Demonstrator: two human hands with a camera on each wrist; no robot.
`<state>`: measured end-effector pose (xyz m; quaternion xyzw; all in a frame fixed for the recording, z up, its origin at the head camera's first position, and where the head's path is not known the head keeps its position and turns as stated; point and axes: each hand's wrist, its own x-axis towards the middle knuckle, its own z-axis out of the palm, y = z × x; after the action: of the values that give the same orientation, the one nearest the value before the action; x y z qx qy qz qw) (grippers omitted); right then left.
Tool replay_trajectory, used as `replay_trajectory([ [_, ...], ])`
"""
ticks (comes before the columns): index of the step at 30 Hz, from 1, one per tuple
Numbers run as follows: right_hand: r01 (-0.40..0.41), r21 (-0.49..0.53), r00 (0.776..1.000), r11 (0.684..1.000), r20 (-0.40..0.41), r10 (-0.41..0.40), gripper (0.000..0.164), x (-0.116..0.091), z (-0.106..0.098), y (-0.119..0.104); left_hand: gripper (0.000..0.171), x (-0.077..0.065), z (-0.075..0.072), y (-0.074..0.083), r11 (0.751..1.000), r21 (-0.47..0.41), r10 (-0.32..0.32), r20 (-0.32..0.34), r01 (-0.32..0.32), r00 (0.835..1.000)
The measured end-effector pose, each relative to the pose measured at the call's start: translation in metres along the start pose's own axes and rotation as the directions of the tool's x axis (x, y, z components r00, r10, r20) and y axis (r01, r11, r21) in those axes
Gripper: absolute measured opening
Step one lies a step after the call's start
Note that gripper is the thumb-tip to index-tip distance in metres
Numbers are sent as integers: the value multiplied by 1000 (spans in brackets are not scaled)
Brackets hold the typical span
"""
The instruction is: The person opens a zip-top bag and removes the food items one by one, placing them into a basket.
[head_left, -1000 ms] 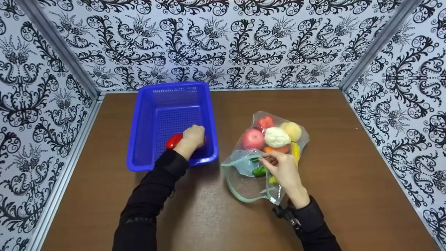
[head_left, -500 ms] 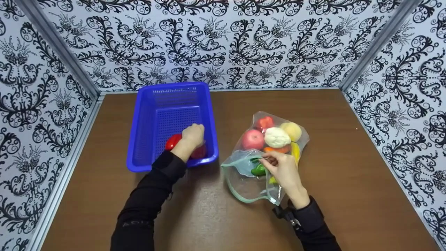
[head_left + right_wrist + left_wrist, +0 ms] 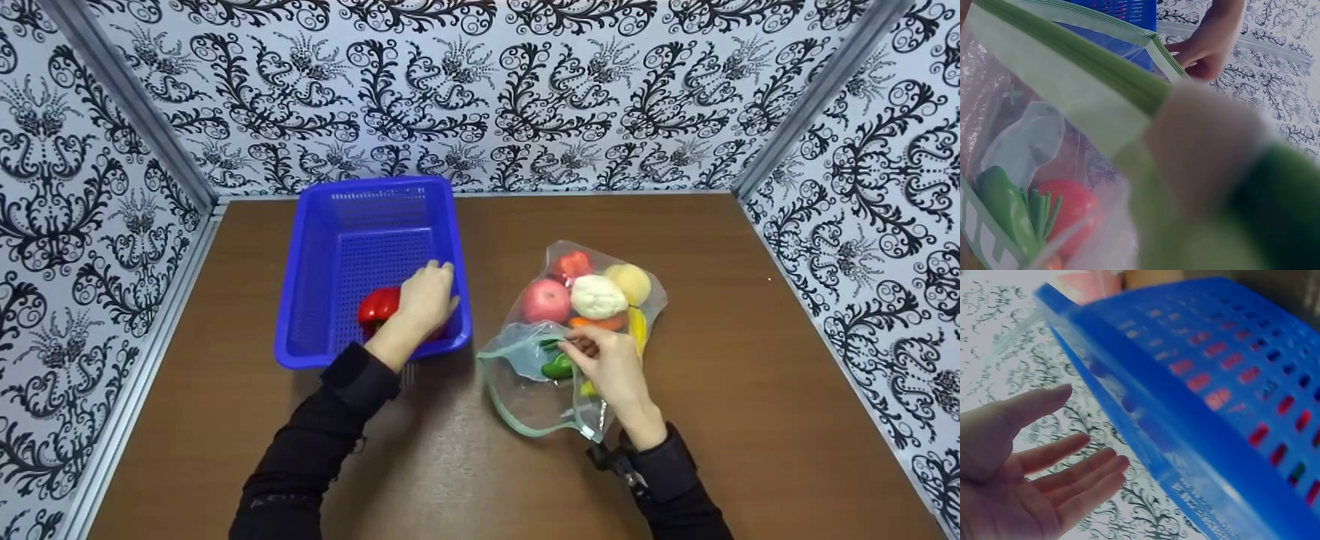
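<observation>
Head view: brown table [image 3: 750,360] across the lower frame. Blue basket [image 3: 382,251] left of centre, long sides running up the frame. Clear bag [image 3: 540,401] right of centre, apart from the basket, long axis slanting from upper right to lower left, green-edged mouth gaping at the lower end. Right hand [image 3: 615,367] at lower right of centre, thumb and fingers pinched together on the bag's lip. Left hand [image 3: 427,294] over the basket's lower right part, by far the nearer hand to the red pepper [image 3: 377,309]; in the left wrist view, palm bare, fingers loosely extended, thumb well apart, nothing in hold. Red pepper inside the basket, immediately to frame left of that hand, partly covered; long axis impossible to tell. Bag mouth rightward and lower in the frame from there. Within the bag: white cauliflower [image 3: 598,296], pink apple [image 3: 546,301], green pepper [image 3: 559,366].
</observation>
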<state>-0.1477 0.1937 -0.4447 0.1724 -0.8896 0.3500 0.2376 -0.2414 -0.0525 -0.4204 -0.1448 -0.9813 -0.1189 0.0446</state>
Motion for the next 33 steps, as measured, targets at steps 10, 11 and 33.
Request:
replay_trajectory([
  [10, -5, 9, 1000, 1000, 6, 5, 8, 0, 0, -1, 18, -31, 4, 22, 971, -10, 218, -382, -240, 898],
  [11, -4, 8, 1000, 1000, 8, 4, 8, 0, 0, -1, 16, -34, 5, 24, 962, -6, 244, -426, -272, 872],
  [33, 3, 10, 1000, 1000, 0, -3, 9, 2, -1, -2, 16, -87, 45, 73, 864, -50, 406, -523, -502, 750],
])
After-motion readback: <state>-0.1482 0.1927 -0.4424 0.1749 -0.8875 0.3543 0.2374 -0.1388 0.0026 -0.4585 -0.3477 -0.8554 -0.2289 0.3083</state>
